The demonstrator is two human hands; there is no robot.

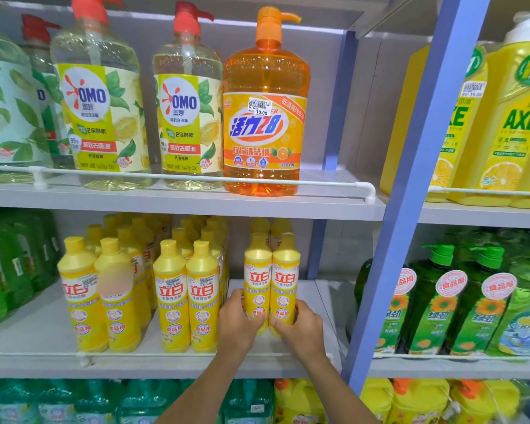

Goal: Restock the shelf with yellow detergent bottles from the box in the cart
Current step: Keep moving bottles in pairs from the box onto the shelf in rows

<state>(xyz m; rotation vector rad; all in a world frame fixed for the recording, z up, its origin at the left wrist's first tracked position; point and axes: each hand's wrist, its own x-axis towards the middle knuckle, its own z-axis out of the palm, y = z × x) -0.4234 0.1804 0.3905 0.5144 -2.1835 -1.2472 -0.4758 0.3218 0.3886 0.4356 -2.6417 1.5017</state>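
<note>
Two yellow detergent bottles stand side by side on the middle shelf. My left hand grips the left bottle low on its body. My right hand grips the right bottle the same way. Two more yellow bottles stand right behind this pair. Further left on the same shelf are rows of several identical yellow bottles. The box and the cart are out of view.
The shelf above holds large pump bottles, among them an orange one. A blue upright post borders the bay on the right. Green bottles fill the neighbouring bay. A thin white rail runs along the shelf's front edge.
</note>
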